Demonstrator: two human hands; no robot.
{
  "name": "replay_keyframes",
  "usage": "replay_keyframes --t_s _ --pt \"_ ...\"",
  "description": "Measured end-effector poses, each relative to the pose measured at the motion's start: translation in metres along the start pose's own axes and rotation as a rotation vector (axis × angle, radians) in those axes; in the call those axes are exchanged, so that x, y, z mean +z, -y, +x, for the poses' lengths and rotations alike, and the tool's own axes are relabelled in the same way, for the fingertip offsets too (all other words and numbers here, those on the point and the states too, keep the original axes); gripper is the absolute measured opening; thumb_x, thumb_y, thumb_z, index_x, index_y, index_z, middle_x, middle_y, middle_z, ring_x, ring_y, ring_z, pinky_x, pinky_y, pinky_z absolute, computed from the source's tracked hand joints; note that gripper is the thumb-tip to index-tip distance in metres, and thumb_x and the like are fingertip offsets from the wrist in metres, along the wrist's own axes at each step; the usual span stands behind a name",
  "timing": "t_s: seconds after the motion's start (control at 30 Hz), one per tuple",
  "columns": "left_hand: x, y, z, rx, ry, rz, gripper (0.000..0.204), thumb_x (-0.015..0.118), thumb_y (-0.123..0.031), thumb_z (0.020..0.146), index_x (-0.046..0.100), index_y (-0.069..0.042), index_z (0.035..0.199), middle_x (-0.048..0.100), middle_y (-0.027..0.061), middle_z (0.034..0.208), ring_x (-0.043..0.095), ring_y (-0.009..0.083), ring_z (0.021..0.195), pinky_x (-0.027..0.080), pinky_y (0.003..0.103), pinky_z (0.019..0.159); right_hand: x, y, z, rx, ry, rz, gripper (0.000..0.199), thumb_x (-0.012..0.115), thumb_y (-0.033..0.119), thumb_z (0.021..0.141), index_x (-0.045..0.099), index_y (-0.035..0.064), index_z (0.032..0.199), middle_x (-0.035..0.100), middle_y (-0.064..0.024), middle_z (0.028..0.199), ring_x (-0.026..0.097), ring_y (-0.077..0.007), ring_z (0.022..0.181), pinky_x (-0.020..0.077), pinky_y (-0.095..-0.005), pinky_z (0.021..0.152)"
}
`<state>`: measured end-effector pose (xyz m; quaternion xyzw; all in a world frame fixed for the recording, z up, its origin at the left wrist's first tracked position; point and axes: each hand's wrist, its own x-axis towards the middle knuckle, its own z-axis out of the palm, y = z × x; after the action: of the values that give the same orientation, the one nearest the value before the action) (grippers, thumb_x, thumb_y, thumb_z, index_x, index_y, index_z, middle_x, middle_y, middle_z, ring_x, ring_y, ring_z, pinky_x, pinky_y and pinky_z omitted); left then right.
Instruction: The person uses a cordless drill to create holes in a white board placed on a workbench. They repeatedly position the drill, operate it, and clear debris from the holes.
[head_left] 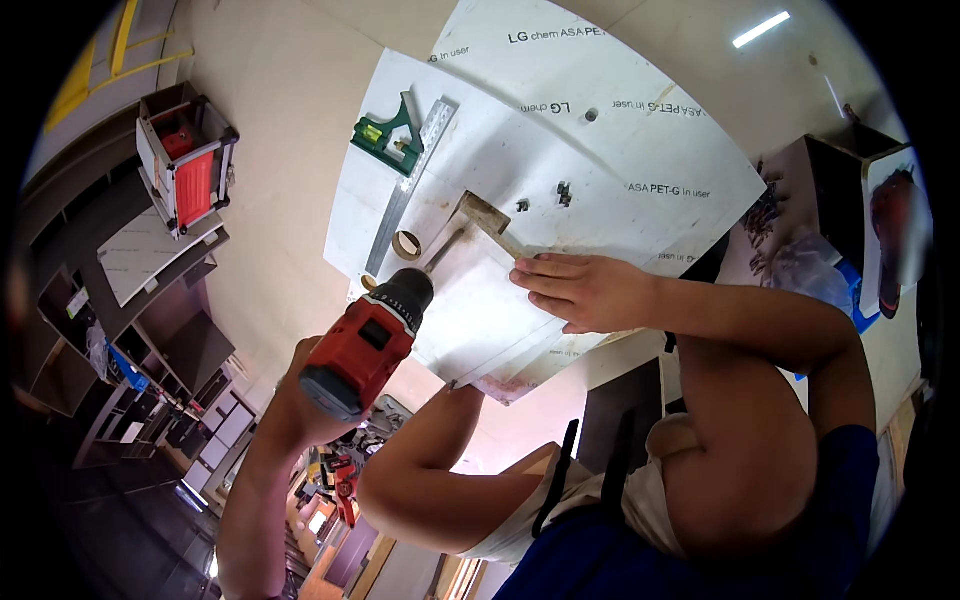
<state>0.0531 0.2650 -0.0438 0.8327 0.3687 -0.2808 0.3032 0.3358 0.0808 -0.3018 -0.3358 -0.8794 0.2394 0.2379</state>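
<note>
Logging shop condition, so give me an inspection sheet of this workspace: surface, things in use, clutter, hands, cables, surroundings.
Surface: overlapping white printed panels; round opening near the drill's bit.
Things in use: red-and-black drill, bit pointing toward a brown piece.
Clutter: green square, steel rule, small metal pieces on the panels.
Hands: left hand grips the drill; right hand lies flat, fingertips by the brown piece.
Cables: nothing seen.
Surroundings: red-sided cart at left; assorted tools lower in view.

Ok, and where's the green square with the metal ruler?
In the head view, the green square lies left of centre near the top, on the white board, beyond the red drill in your left hand.
</note>
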Motion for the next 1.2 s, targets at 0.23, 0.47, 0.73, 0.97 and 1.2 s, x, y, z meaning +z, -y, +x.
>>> replay_keyframes --t_s 0.23,0.47,0.73,0.97,1.2 --pt "-0.013 -0.016 0.016 -0.069 0.233 -0.026 0.034 0.069 -0.012 0.085 0.067 -0.014 0.119 0.07 0.013 0.11 0.068 0.0378 0.098 0.057 0.047 0.088 -0.005 -0.002 -0.003 0.005 0.043 -0.036 0.071 0.078 0.044 0.081 0.065 -0.0022 0.134 0.043 -0.0153 0.16 0.029 -0.0294 0.155 0.0278 -0.0409 0.128" --pt "-0.012 -0.014 0.01 -0.085 0.222 -0.039 0.035 0.069 -0.009 0.085 0.067 -0.013 0.12 0.07 0.0123 0.112 0.069 0.0358 0.1 0.057 0.045 0.088 -0.002 0.0 -0.002 0.015 0.057 -0.022 0.072 0.077 0.044 0.083 0.062 -0.0021 0.136 0.041 -0.0156 0.162 0.028 -0.028 0.156 0.0267 -0.0397 0.129" --pt "-0.016 -0.026 0.015 -0.122 0.211 -0.068 0.031 0.071 -0.012 0.086 0.067 -0.011 0.117 0.07 0.0124 0.106 0.069 0.0352 0.096 0.058 0.044 0.085 -0.001 0.001 -0.001 0.016 0.064 -0.019 0.073 0.08 0.043 0.08 0.062 -0.001 0.135 0.038 -0.0161 0.164 0.026 -0.0292 0.157 0.0263 -0.0414 0.129" --pt "0.0 -0.011 0.002 -0.051 0.08 -0.034 0.03 0.071 -0.011 0.087 0.067 -0.01 0.117 0.07 0.0118 0.103 0.07 0.0343 0.093 0.058 0.043 0.083 -0.006 0.0 -0.001 0.008 0.077 -0.038 0.072 0.078 0.045 0.083 0.062 -0.0021 0.135 0.04 -0.0154 0.162 0.027 -0.0286 0.156 0.0261 -0.04 0.129" --pt "-0.007 -0.023 0.013 -0.088 0.127 -0.141 0.03 0.071 -0.011 0.087 0.067 -0.01 0.116 0.07 0.0125 0.103 0.07 0.0349 0.093 0.058 0.043 0.083 -0.004 0.0 -0.002 0.014 0.059 -0.023 0.072 0.079 0.044 0.08 0.064 -0.0024 0.134 0.041 -0.016 0.162 0.028 -0.029 0.156 0.0266 -0.0404 0.129"
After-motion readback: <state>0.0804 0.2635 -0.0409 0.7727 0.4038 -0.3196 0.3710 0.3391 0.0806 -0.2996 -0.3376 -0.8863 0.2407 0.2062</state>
